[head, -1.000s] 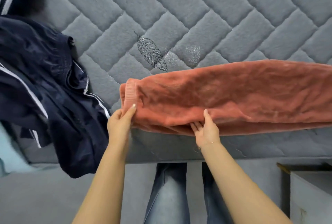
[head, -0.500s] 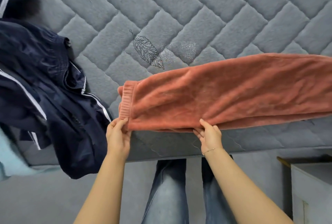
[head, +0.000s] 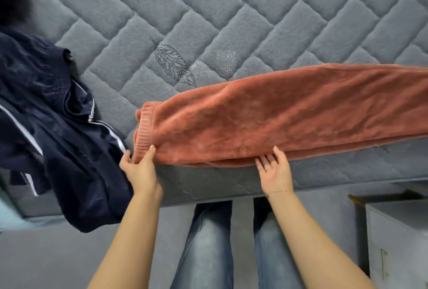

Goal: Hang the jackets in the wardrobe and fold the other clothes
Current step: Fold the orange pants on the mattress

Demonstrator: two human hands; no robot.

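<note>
The left hand (head: 139,168) pinches the ribbed cuff of the fuzzy rust-orange fleece trousers (head: 278,117), which stretch rightward across the grey quilted mattress (head: 208,11). The right hand (head: 275,170) lies palm-up, fingers straight, tucked under their near edge. A navy white-striped jacket (head: 58,138) lies just left of the left hand.

Trousers (head: 278,115) on bed (head: 208,11) near front edge; jacket (head: 58,138) left, draped over edge; cabinet (head: 398,242) right.

One head-worn view — looking steeply down, close over the bed (head: 231,11) edge and hands.
</note>
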